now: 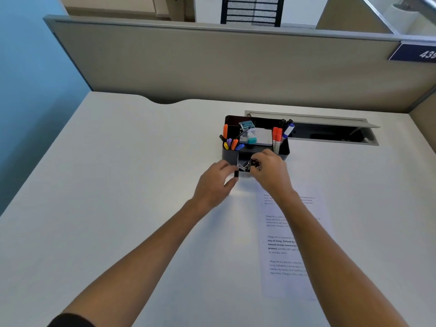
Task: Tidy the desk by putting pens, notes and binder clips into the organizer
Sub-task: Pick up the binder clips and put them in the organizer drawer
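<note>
Both my arms reach straight out across the desk [118,161] to the near edge of the organizer [230,155]. My left hand [215,182] is knuckles up, fingers curled, thumb and fingertips pinched on a small black binder clip [236,173] just outside the front tray. My right hand [271,172] arches over that tray, fingers bent down among the binder clips [245,165] lying there; whether it grips one I cannot tell. Pens [232,143] stand beyond my left fingertips. A printed sheet [283,244] lies under my right forearm.
</note>
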